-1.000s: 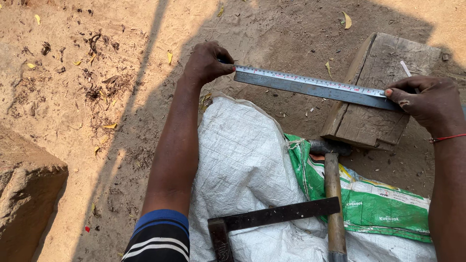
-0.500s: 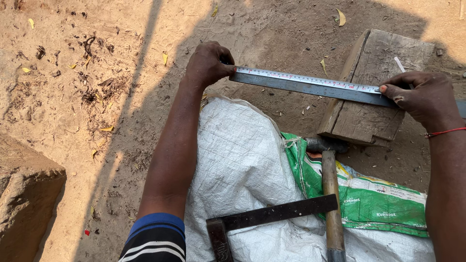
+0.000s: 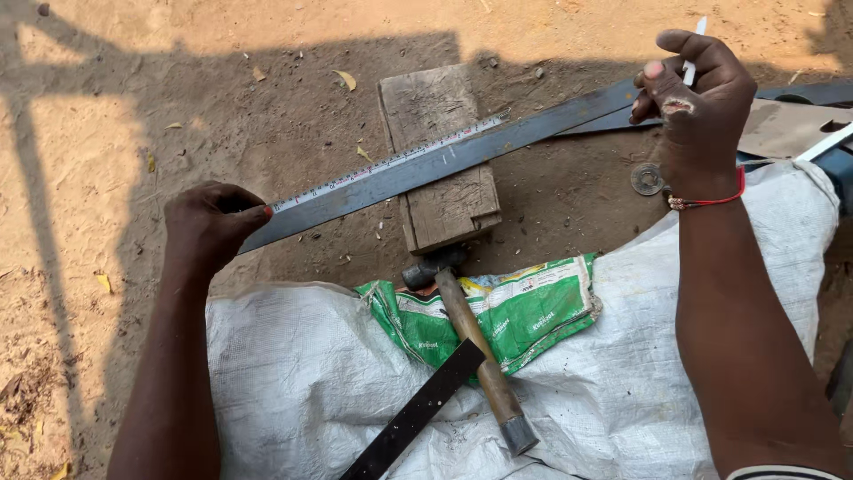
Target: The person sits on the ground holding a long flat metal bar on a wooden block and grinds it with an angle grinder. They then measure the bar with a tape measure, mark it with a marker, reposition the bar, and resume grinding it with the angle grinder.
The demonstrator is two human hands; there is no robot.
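My left hand (image 3: 211, 227) grips the near end of a long flat metal bar (image 3: 444, 164) that lies slanted across a wooden block (image 3: 440, 160) on the dirt. A measuring tape (image 3: 391, 162) runs along the bar's upper edge. My right hand (image 3: 697, 98) is raised off the bar's far part and pinches a small white stick (image 3: 693, 55), like chalk, between its fingers. A red thread circles that wrist.
A hammer (image 3: 475, 360) with a wooden handle lies on a green printed bag (image 3: 524, 311) over a white sack (image 3: 311, 391). A dark metal strip (image 3: 418, 411) rests beside it. A round washer (image 3: 647, 179) and more metal pieces (image 3: 800, 124) lie at the right.
My right hand has lifted off the bar and now holds the white stick up. The view has shifted, so the block and bar sit more to the centre.
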